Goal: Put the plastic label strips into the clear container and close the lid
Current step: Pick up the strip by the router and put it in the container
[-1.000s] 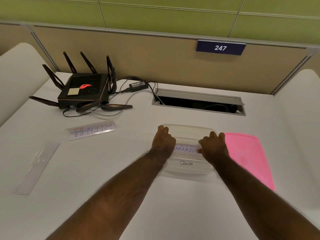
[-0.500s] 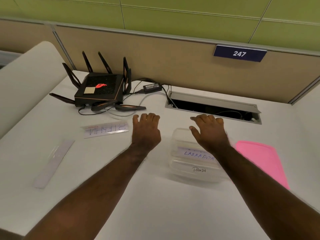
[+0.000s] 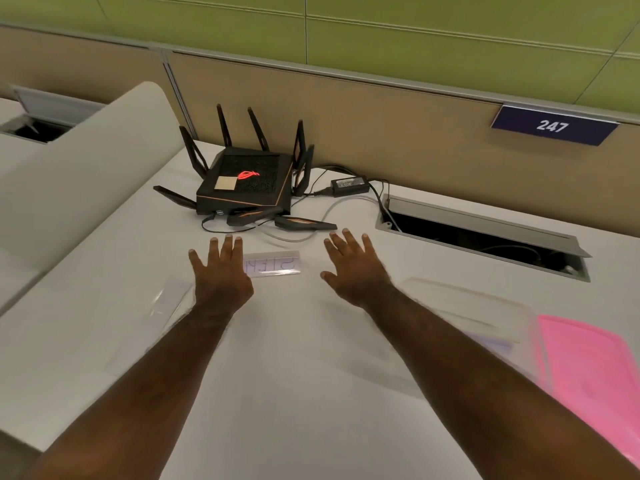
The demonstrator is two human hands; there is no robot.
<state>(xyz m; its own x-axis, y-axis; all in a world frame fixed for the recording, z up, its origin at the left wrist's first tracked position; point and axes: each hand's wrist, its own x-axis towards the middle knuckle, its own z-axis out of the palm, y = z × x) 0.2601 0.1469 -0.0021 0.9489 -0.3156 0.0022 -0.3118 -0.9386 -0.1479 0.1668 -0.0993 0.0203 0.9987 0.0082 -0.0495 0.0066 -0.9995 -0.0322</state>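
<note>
A clear label strip with handwriting [image 3: 277, 265] lies flat on the white desk between my hands. My left hand [image 3: 221, 276] hovers over its left end, fingers spread and empty. To the strip's right, my right hand [image 3: 353, 268] is also open and empty. A second clear strip [image 3: 162, 306] lies slanted to the left, partly under my left forearm. The clear container [image 3: 485, 313] sits at the right, half hidden by my right forearm, with a label inside. Its pink lid [image 3: 595, 368] lies flat beside it, further right.
A black router [image 3: 246, 185] with antennas, its cables and a power adapter [image 3: 349, 184] sit just beyond the strip. An open cable hatch [image 3: 485, 233] is set in the desk at the back right. A beige partition closes the far edge.
Both hands left the container and moved left and forward to either side of the handwritten strip. The view has swung left, so the container and lid now sit at the right.
</note>
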